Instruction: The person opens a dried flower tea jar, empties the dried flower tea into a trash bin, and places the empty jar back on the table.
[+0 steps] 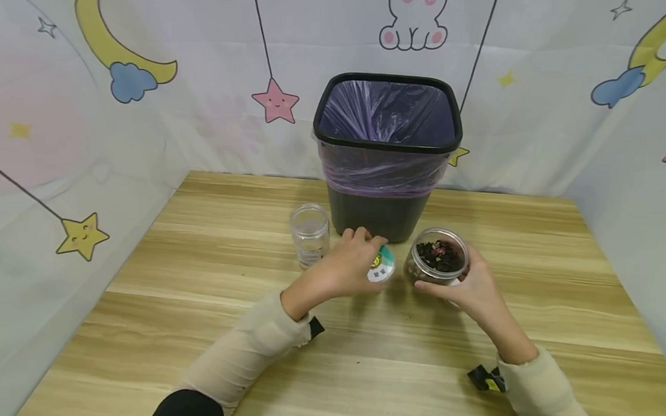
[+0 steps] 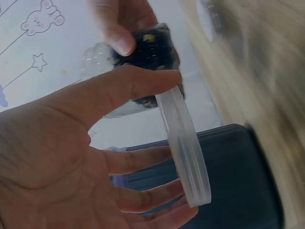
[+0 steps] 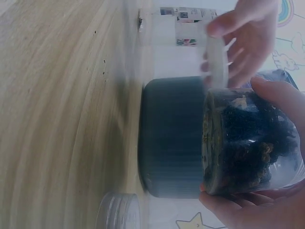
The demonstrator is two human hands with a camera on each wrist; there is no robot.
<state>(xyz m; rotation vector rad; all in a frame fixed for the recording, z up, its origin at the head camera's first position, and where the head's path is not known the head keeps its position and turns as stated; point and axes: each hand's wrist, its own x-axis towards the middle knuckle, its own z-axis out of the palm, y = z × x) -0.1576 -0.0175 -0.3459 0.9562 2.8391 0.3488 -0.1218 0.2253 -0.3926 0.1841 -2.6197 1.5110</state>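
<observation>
Between its thumb and fingers, my left hand (image 1: pixel 344 266) holds a round plastic lid (image 2: pixel 183 148) by the edge. A green and white label covers the lid's top in the head view. My right hand (image 1: pixel 479 289) grips a clear jar (image 3: pixel 255 143) of dark dried bits, some reddish on top. The jar's mouth is uncovered and faces up, just right of the left hand's lid. To the left, behind the left forearm, stands another clear jar (image 1: pixel 310 232) with a printed label low on its side; the forearm hides its base.
A dark waste bin (image 1: pixel 379 216) lined with a purple bag stands at the table's back, behind both hands. A second lid (image 3: pixel 119 212) lies on the wooden table (image 1: pixel 200 228), partly hidden by the right hand in the head view. Printed cloth walls surround the table.
</observation>
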